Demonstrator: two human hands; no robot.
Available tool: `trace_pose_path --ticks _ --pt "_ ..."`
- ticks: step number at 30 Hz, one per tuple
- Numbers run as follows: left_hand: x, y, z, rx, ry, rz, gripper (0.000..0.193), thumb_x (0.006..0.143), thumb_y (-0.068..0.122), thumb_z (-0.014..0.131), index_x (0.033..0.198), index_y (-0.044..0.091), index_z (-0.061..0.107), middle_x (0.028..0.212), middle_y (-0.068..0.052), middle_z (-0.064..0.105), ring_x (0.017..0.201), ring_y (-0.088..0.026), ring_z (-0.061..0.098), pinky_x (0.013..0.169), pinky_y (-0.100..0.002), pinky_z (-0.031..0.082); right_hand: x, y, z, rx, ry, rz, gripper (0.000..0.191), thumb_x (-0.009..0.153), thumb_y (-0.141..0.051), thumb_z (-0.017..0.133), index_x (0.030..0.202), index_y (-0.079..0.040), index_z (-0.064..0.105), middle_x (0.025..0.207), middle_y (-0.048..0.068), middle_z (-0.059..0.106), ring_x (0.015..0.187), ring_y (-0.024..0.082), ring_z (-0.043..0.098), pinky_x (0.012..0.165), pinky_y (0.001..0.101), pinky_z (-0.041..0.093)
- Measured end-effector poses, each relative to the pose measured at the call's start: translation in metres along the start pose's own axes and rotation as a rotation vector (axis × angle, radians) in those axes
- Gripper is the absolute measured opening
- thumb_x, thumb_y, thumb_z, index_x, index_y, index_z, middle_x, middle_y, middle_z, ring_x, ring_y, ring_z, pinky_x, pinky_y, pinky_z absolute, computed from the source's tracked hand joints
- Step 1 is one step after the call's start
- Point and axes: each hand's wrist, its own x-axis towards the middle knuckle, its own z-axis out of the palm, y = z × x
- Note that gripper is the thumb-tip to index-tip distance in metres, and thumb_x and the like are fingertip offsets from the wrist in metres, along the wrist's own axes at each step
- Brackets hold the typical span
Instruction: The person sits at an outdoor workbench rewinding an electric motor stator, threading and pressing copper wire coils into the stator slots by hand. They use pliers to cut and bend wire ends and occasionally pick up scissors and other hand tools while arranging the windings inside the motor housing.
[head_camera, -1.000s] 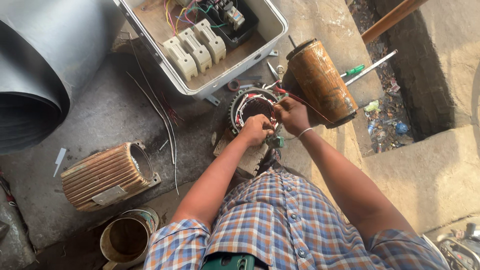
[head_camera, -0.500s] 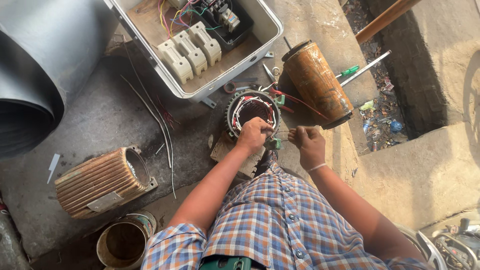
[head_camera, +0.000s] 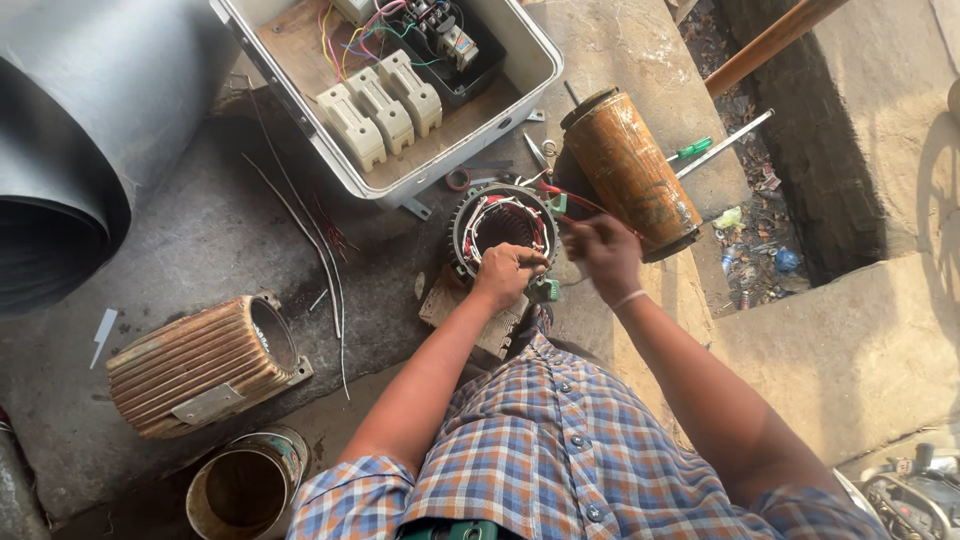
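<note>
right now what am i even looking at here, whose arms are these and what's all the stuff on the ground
The camera sits on a person's head, looking down at their own arms. The left hand rests on the rim of a round motor stator with coloured windings. The right hand is blurred beside it and seems to pinch a red wire. Around them on the concrete floor lie a rusty cylinder, an open white electrical box, a ribbed motor housing, a tin can and a green-handled screwdriver.

Single head camera, looking steeply down from above, close over workshop floor (head_camera: 200, 250).
</note>
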Motion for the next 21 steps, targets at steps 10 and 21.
trace_pose_path --ticks 10,21 --pt "0.006 0.008 0.008 0.327 0.001 -0.064 0.015 0.08 0.024 0.08 0.093 0.016 0.083 0.098 -0.005 0.076 0.102 -0.027 0.062 0.095 -0.039 0.048 -0.028 0.013 -0.01 -0.368 -0.021 -0.455 0.008 0.103 -0.009 0.064 0.101 -0.001 0.066 0.09 0.015 0.072 0.082 0.026 0.071 0.075 0.0344 0.06" --pt "0.003 -0.005 -0.002 0.144 -0.061 0.053 0.018 0.082 0.029 0.076 0.095 0.018 0.081 0.093 -0.005 0.078 0.093 -0.025 0.072 0.086 -0.036 0.054 -0.018 0.027 -0.024 0.496 0.106 0.371 0.013 0.104 -0.011 0.057 0.098 -0.003 0.064 0.09 0.011 0.075 0.08 0.02 0.072 0.076 0.0318 0.063"
